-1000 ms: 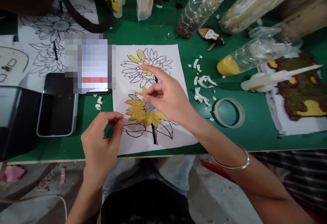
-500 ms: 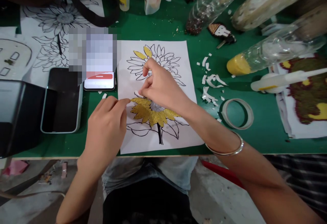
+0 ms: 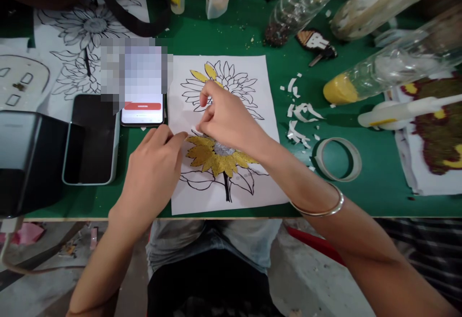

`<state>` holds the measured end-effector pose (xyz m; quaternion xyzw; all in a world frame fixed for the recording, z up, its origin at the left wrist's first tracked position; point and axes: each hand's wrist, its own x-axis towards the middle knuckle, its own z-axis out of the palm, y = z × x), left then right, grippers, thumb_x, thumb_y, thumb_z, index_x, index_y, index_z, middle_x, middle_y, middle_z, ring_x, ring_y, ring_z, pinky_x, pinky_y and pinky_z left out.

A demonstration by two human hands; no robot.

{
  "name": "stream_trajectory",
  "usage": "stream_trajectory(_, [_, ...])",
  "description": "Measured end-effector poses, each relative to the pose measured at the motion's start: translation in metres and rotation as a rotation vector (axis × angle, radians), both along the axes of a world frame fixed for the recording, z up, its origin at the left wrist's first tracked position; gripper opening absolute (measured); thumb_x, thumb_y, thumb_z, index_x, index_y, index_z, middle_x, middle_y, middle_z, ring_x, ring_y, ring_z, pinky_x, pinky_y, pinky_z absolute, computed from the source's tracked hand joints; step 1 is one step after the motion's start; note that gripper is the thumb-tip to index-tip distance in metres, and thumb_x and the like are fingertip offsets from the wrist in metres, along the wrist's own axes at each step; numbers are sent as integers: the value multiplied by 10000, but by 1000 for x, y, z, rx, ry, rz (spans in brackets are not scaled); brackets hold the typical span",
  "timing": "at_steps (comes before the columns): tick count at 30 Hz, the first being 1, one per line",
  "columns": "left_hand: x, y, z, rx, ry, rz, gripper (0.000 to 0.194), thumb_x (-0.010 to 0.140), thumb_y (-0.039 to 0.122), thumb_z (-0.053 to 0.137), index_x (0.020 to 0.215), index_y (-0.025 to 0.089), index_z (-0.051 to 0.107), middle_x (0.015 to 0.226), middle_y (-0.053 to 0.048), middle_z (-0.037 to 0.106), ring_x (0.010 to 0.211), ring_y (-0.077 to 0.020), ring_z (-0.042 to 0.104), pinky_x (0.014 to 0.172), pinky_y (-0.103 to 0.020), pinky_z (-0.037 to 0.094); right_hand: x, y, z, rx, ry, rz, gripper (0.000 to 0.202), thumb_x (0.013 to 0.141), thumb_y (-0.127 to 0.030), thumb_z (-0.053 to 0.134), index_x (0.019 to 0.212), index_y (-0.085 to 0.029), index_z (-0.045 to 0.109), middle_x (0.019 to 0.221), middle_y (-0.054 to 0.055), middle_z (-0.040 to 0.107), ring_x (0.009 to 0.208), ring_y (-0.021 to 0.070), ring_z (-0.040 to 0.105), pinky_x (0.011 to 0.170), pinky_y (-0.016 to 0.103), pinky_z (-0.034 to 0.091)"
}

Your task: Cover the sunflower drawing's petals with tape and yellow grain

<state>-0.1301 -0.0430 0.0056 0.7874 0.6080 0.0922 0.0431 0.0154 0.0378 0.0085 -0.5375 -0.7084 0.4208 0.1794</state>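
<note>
A white paper sheet (image 3: 220, 200) lies before me with two outlined flowers. The lower flower (image 3: 224, 164) has yellow, grainy petals around a grey centre. The upper one (image 3: 238, 82) is mostly bare line drawing with a few yellow petals. My right hand (image 3: 227, 114) is over the sheet between them, thumb and forefinger pinched at the lower flower's top edge; what they hold is too small to make out. My left hand (image 3: 153, 167) rests at the sheet's left edge, one finger stretched to the lower flower's left petals, the others bent and partly hidden.
Left are a lit phone (image 3: 142, 112), a dark phone (image 3: 93, 146) and a black box (image 3: 31, 163). White scraps (image 3: 303, 112), a tape roll (image 3: 337, 159), keys (image 3: 315, 45) and a bottle with yellow grains (image 3: 341, 88) are at right. A white glue bottle (image 3: 390, 114) lies near a coloured picture (image 3: 438, 129).
The view has shifted slightly. A white bit by my right fingertips no longer shows clearly. Both hands keep nearly the same places, with the left finger still at the petals.
</note>
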Motion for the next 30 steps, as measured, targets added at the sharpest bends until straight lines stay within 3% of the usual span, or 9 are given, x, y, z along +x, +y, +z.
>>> stream_trajectory(4, [-1,-3,0,109,-140,52,221,873,156,459,940,155,670,802,-35,614,731,-153,575,618,-266,464,11,1,11,-3,129,-7,162,724,-104,607,862,-189,592,646,-17,610,643,137,561,650,331,465])
stream_trajectory(8, [-1,-8,2,181,-258,123,157,850,178,536,874,196,690,790,-10,616,677,-112,569,585,-234,460,37,-2,19,56,259,-108,109,687,-111,664,773,-178,669,754,10,662,731,147,606,725,348,495])
stream_trajectory(14, [3,-18,3,232,-324,158,126,841,192,566,832,198,691,760,-6,572,671,-97,549,572,-218,458,85,-14,3,185,301,-236,52,690,-156,660,691,-204,644,700,-5,613,706,140,580,688,340,484])
stream_trajectory(19, [6,-25,4,215,-314,168,212,851,128,512,978,194,668,761,4,586,610,-69,525,552,-184,439,108,-20,-10,224,327,-245,42,724,-174,623,714,-210,605,751,-2,590,764,141,563,716,324,466])
stream_trajectory(24, [8,-28,6,230,-284,183,231,855,126,508,1004,219,658,811,-1,618,697,-92,576,654,-202,475,116,-22,-8,209,307,-215,39,767,-211,585,733,-215,566,887,17,554,870,157,568,775,337,467])
stream_trajectory(30, [9,-27,4,240,-275,218,264,836,106,500,991,239,667,831,-3,630,696,-101,584,634,-220,484,120,-15,-5,231,218,-140,105,830,-221,514,743,-218,573,702,-7,535,689,123,553,683,307,451])
